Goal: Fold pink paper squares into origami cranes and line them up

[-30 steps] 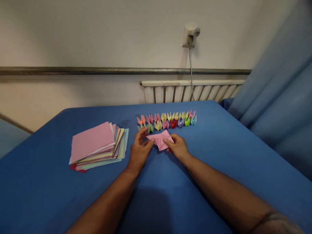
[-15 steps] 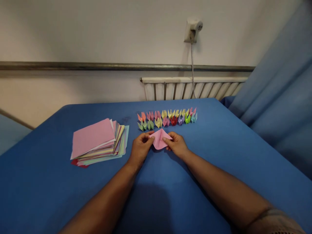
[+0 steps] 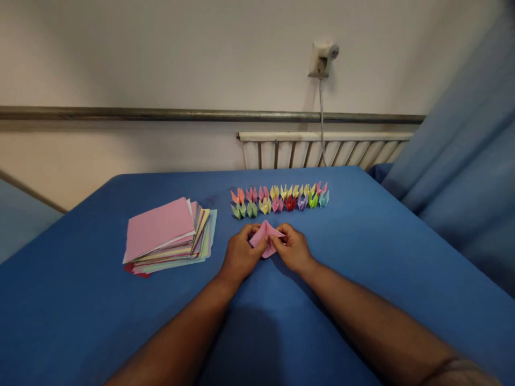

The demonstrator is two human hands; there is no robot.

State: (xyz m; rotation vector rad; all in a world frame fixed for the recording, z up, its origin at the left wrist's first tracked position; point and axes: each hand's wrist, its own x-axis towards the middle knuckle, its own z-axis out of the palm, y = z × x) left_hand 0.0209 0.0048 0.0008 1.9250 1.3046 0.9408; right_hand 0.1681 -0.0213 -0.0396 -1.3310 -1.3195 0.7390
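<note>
The pink paper (image 3: 266, 239) sits just below the middle of the frame, partly folded into a small peaked shape and raised a little off the blue table (image 3: 362, 257). My left hand (image 3: 240, 252) pinches its left edge and my right hand (image 3: 295, 249) pinches its right edge, fingers closed on the paper from both sides, the two hands almost touching. I judge this piece about half made: it has creases and a point but not the finished form of the others. Just beyond it, toward the wall, two rows of small folded paper figures (image 3: 280, 199) in many colours stand side by side, so a good number are done. To the left lies a thick stack of flat coloured sheets (image 3: 169, 236), pink on top, so much paper remains unfolded.
</note>
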